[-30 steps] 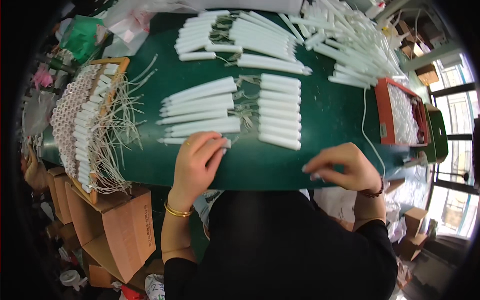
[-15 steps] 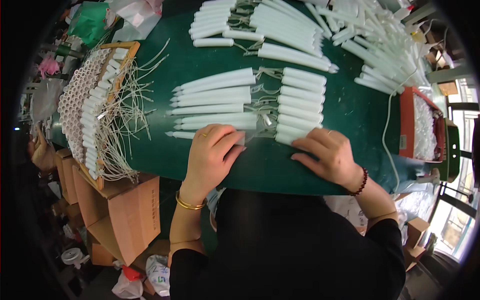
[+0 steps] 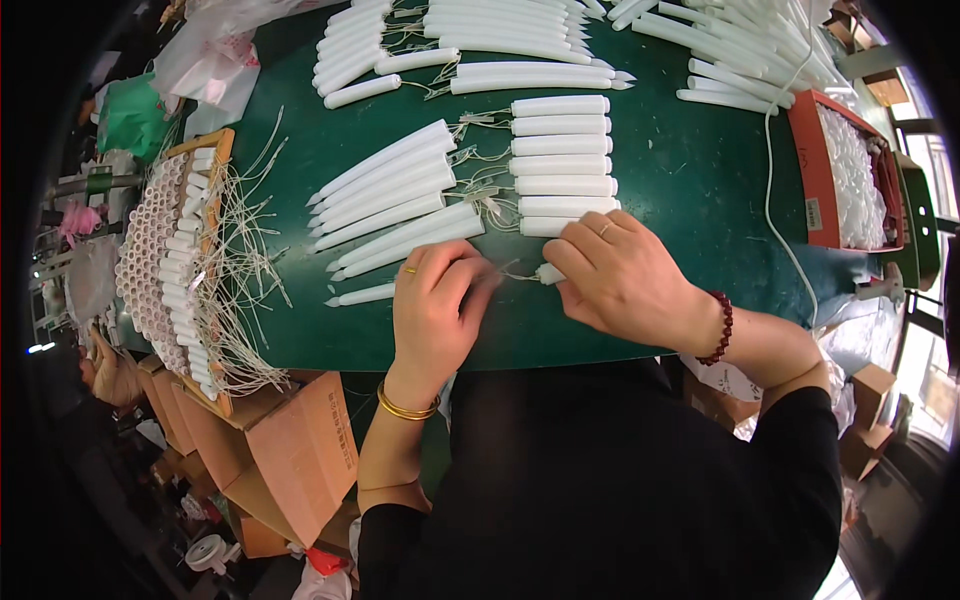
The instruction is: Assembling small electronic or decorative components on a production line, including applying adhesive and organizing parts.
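Note:
My left hand (image 3: 435,305) rests on the green table (image 3: 680,190), fingers curled over the end of a long white pointed candle (image 3: 362,295). My right hand (image 3: 620,275) lies just to its right and covers a short white tube (image 3: 548,273), with thin wire (image 3: 515,275) running between the two hands. Above the left hand lies a fanned row of long pointed candles (image 3: 390,195). A stacked row of short white tubes (image 3: 562,165) sits above the right hand, joined to the long ones by wires.
A wooden tray (image 3: 180,270) of upright white tubes with trailing wires stands at the table's left edge. More white candles (image 3: 520,45) lie at the back. A red box (image 3: 850,170) of white parts is at right. Cardboard boxes (image 3: 290,450) sit below the table.
My right hand slid left from the table's near right edge to meet the left hand. The left hand shifted a little right onto the lowest candle. The view tilted closer.

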Available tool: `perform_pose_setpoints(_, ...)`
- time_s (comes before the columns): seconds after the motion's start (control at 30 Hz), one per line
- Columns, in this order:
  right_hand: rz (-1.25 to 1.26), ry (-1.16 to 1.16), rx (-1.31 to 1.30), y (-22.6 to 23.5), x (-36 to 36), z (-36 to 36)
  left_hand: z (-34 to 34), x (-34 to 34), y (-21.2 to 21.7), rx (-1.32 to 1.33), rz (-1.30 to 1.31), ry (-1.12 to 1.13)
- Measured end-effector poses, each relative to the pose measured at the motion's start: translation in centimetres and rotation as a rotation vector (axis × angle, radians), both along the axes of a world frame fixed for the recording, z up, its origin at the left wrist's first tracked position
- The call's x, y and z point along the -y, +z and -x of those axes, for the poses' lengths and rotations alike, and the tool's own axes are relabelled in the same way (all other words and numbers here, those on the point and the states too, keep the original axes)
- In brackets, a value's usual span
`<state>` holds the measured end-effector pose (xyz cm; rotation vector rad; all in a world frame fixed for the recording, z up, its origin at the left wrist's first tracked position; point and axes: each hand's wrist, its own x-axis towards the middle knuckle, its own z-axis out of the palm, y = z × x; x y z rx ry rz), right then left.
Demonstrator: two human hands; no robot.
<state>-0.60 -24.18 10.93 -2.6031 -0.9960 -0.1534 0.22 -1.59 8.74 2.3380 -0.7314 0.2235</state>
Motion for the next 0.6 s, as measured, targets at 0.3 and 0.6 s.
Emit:
perform_pose_setpoints(0.3,-0.098,-0.013,-0.117,0.5,0.3,1.3,-0.3,0.2,0.8,-0.073,0.080,-0.164)
perform_pose_setpoints(0.6,-0.125,-0.054,-0.115,1.0,3.7,0.1,-1.5,-0.4,1.0,0.098,-0.005,-0.004)
